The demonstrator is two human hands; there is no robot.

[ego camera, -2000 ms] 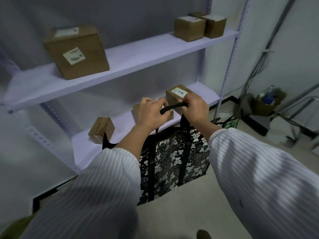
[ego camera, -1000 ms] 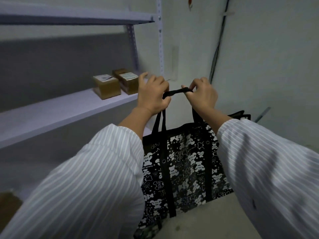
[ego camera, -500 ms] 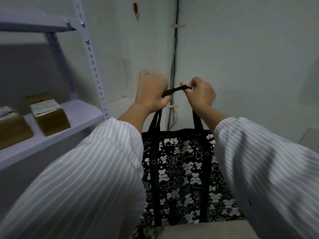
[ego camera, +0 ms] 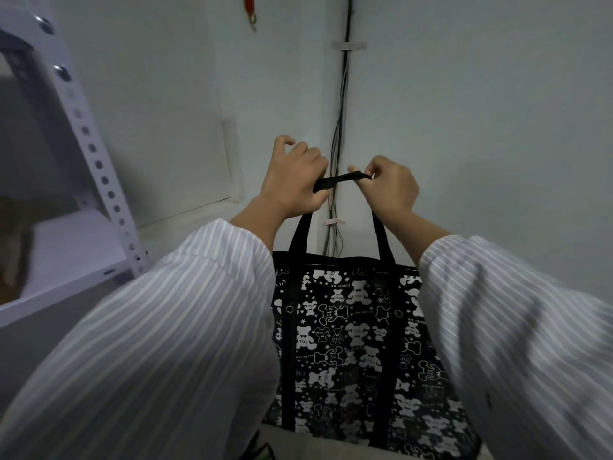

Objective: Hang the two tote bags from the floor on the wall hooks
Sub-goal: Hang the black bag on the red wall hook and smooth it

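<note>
A black tote bag printed with white bears hangs in front of me, off the floor. My left hand and my right hand both grip its black strap handle, pulled flat between them at chest height. A red hook with a metal tip sticks out of the white wall, high above my hands at the top edge. A second bag shows only as a dark corner at the bottom edge.
A white metal shelf unit with a perforated upright stands at left. Bundled cables run down the room corner just behind the bag handle. White walls close in ahead and to the right.
I have turned right, away from the shelves with cardboard boxes, towards the wall corner. The bag has come up with both hands, and the red hook has come closer overhead.
</note>
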